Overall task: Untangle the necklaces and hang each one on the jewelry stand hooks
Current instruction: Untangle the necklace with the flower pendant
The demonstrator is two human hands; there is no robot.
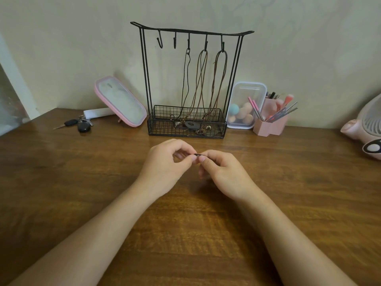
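Necklaces (201, 79), three thin cords, hang from the right-hand hooks of the black wire jewelry stand (191, 32): one black cord (186, 79) and two brown ones. Their lower ends and flat metal pendants lie in the stand's mesh basket (165, 129). The stand is at the back of the wood-grain worktop (82, 182), against the wall. In front of it, the left-hand grip (165, 168) and right-hand grip (224, 174) meet fingertip to fingertip, both pinching a small dark piece (198, 155) too tiny to identify. A clear plastic box (247, 89) of rounded sponges stands just right of the stand.
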